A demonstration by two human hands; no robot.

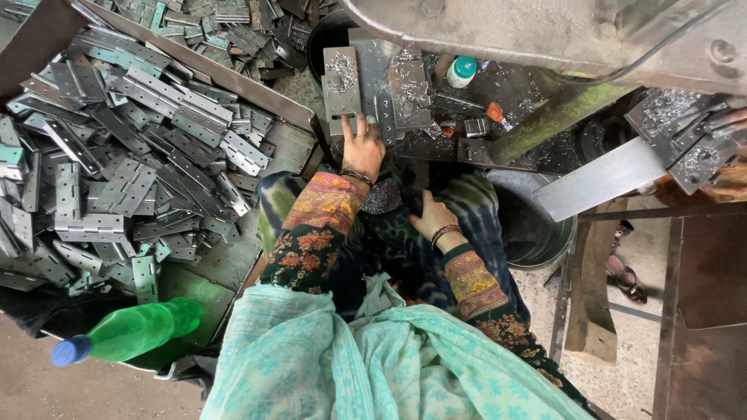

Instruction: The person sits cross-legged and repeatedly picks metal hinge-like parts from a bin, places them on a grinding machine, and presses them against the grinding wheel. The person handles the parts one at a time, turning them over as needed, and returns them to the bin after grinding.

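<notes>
From the head camera, the left hand (362,148) reaches up to the bench (467,148), its fingers (349,124) spread and resting on the lower edge of a flat metal hinge plate (341,85) strewn with shavings. The right hand (433,216) lies lower, in the lap; whether its fingers are curled or spread cannot be told. Left of both, a tray (233,264) holds heaped hinges (140,155), with a green bottle (128,332) below.

A green plastic bottle (136,330) with a blue cap lies on its side at the lower left, at the edge of the tray of metal hinges (117,163). A small white bottle (461,71) with a teal cap stands on the machine surface up top. No labels, signs or screens show.
</notes>
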